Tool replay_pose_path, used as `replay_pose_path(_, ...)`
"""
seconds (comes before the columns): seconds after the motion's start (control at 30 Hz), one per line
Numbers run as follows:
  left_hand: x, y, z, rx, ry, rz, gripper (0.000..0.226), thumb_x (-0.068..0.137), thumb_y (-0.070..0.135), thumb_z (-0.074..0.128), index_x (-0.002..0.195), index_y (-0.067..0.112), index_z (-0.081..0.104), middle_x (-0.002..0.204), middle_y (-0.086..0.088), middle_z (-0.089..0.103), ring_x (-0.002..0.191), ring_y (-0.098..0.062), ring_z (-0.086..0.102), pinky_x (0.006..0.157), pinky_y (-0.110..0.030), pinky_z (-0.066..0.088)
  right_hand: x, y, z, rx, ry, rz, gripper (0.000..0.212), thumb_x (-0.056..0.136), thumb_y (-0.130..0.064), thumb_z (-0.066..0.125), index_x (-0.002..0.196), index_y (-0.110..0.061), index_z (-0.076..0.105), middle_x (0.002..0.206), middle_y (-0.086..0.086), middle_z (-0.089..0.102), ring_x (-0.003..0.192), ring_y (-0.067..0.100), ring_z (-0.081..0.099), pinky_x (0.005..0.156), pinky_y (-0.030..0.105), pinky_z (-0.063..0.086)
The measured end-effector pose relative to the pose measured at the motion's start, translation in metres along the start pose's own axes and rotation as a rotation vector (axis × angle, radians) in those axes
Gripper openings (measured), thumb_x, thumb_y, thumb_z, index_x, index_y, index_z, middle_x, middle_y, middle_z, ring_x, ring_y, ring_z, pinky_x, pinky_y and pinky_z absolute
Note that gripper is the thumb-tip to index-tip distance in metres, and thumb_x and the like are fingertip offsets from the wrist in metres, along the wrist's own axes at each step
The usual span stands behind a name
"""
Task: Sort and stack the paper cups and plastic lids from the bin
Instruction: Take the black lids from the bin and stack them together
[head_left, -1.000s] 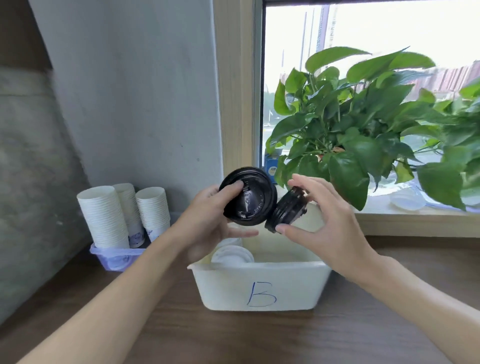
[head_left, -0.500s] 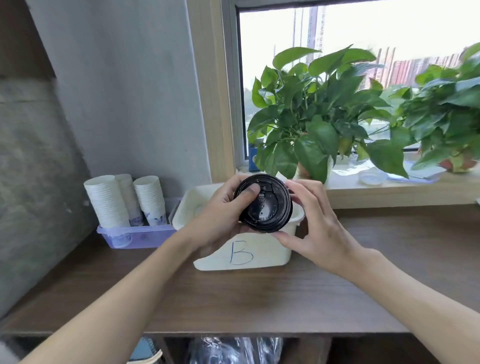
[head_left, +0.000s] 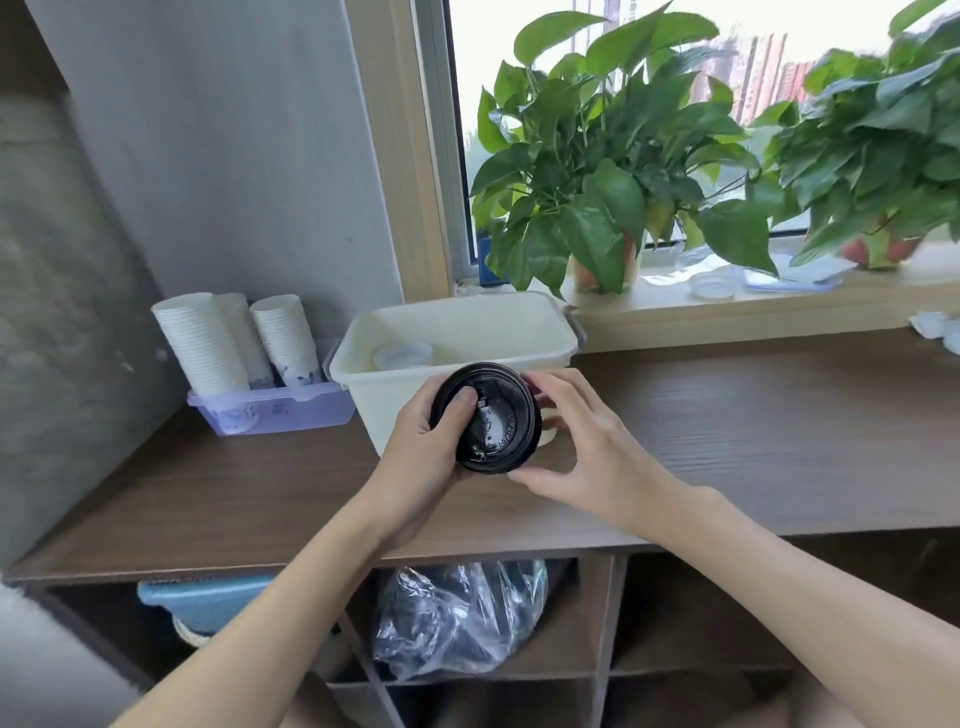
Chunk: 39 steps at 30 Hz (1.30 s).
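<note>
- Just in front of the white bin (head_left: 384, 400), the left hand (head_left: 421, 457) grips the black lids (head_left: 493, 421), thumb pressed on top, fingers curled beneath
- The right hand (head_left: 587, 447) pinches the same rim from the opposite side, fingers and thumb curled round it
- Squeezing evenly with the rims aligned should seat them flush without cracking
- Inside the bin, a white lid (head_left: 402, 356) waits
- Left of the bin, paper cups (head_left: 208, 343) stand stacked in a purple tray (head_left: 291, 413)

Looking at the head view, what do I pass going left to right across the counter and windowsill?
Stacks of white paper cups → cream rectangular plastic bin → clear round plastic lid → green leafy plant in a pink pot.
</note>
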<state>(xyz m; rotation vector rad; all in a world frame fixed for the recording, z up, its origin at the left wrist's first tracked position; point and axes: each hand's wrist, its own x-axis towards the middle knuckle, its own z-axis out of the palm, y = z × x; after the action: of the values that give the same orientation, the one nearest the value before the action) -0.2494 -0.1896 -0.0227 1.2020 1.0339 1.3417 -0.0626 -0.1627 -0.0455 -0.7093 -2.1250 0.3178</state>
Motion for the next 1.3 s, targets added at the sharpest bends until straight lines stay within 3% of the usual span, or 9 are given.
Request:
replay_pose_path(0.1, -0.008, -0.026, -0.005, 0.069, 0.073, 0.006, 0.017, 0.103, 0.019, 0.052, 0.116, 0.018, 0.063, 0.113, -0.005, 0.071, 0.109, -0.024, 0.066, 0.093, -0.052, 0.056, -0.019, 0.001, 0.013, 0.045, -0.09, 0.131, 0.067, 0.084, -0.01, 0.068, 0.143, -0.015, 0.037, 0.13, -0.006, 0.047, 0.115, 0.01, 0.053, 0.101, 0.029, 0.045)
replay_pose_path(0.17, -0.009, -0.042, -0.008, 0.211, 0.1, 0.05, 0.016, 0.102, 0.017, 0.053, 0.115, 0.02, 0.063, 0.112, -0.001, 0.071, 0.111, -0.02, 0.065, 0.098, -0.041, 0.055, -0.028, 0.001, 0.02, 0.254, -0.074, 0.311, 0.049, 0.092, -0.005, 0.055, 0.138, -0.018, 0.047, 0.128, -0.008, 0.056, 0.117, 0.005, 0.055, 0.104, 0.029, 0.043)
replay_pose_path(0.23, -0.008, -0.054, -0.009, 0.341, 0.095, 0.077, 0.019, 0.102, 0.016, 0.054, 0.12, 0.018, 0.06, 0.115, 0.003, 0.068, 0.112, -0.014, 0.063, 0.094, -0.019, 0.051, -0.031, 0.001, 0.027, 0.499, -0.027, 0.516, 0.034, 0.1, -0.019, 0.049, 0.133, -0.026, 0.05, 0.127, -0.013, 0.06, 0.117, -0.001, 0.055, 0.106, 0.029, 0.043)
replay_pose_path(0.33, -0.007, -0.066, -0.005, 0.498, 0.031, 0.069, 0.03, 0.101, 0.021, 0.056, 0.131, 0.018, 0.052, 0.12, 0.011, 0.062, 0.109, 0.006, 0.058, 0.086, -0.002, 0.041, -0.033, 0.005, 0.041, 0.536, -0.061, 0.63, 0.054, 0.088, -0.055, 0.049, 0.139, -0.037, 0.041, 0.126, -0.02, 0.055, 0.113, -0.011, 0.053, 0.098, 0.017, 0.043)
replay_pose_path(0.4, -0.007, -0.074, -0.002, 0.582, -0.021, 0.067, 0.034, 0.101, 0.027, 0.056, 0.134, 0.023, 0.047, 0.118, 0.019, 0.057, 0.105, 0.021, 0.052, 0.084, 0.002, 0.037, -0.032, 0.01, 0.051, 0.476, -0.035, 0.641, 0.049, 0.091, -0.05, 0.051, 0.137, -0.033, 0.044, 0.121, -0.023, 0.056, 0.11, -0.015, 0.051, 0.092, 0.009, 0.041)
replay_pose_path(0.53, -0.003, -0.085, -0.004, 0.551, 0.004, 0.051, 0.044, 0.1, 0.03, 0.057, 0.142, 0.022, 0.045, 0.129, 0.014, 0.059, 0.115, 0.005, 0.056, 0.089, -0.003, 0.04, -0.027, 0.022, 0.066, 0.373, 0.164, 0.613, 0.022, 0.096, -0.028, 0.055, 0.119, -0.026, 0.058, 0.108, -0.016, 0.066, 0.101, -0.007, 0.059, 0.086, 0.011, 0.043)
replay_pose_path(0.77, 0.003, -0.091, -0.011, 0.564, -0.026, 0.147, 0.032, 0.096, 0.024, 0.065, 0.127, 0.03, 0.056, 0.118, 0.019, 0.068, 0.112, 0.006, 0.06, 0.091, -0.008, 0.042, -0.023, 0.033, 0.07, 0.374, 0.197, 0.556, 0.021, 0.086, -0.022, 0.071, 0.099, -0.03, 0.056, 0.091, -0.022, 0.067, 0.089, -0.001, 0.064, 0.078, 0.011, 0.046)
replay_pose_path(0.97, 0.005, -0.094, -0.012, 0.526, -0.031, 0.158, 0.034, 0.097, 0.017, 0.064, 0.13, 0.022, 0.058, 0.119, 0.015, 0.068, 0.114, 0.002, 0.061, 0.093, -0.011, 0.044, -0.015, 0.035, 0.079, 0.376, 0.24, 0.54, 0.035, 0.073, -0.055, 0.061, 0.1, -0.034, 0.065, 0.097, -0.014, 0.071, 0.095, 0.003, 0.065, 0.085, 0.019, 0.049)
replay_pose_path(1.3, 0.002, -0.094, -0.007, 0.458, -0.025, 0.174, 0.03, 0.095, 0.002, 0.063, 0.117, 0.022, 0.064, 0.108, 0.013, 0.072, 0.105, -0.004, 0.066, 0.087, -0.012, 0.046, -0.019, 0.037, 0.08, 0.307, 0.272, 0.459, 0.015, 0.083, -0.041, 0.063, 0.093, -0.03, 0.061, 0.086, -0.012, 0.068, 0.084, 0.004, 0.065, 0.075, 0.017, 0.049)
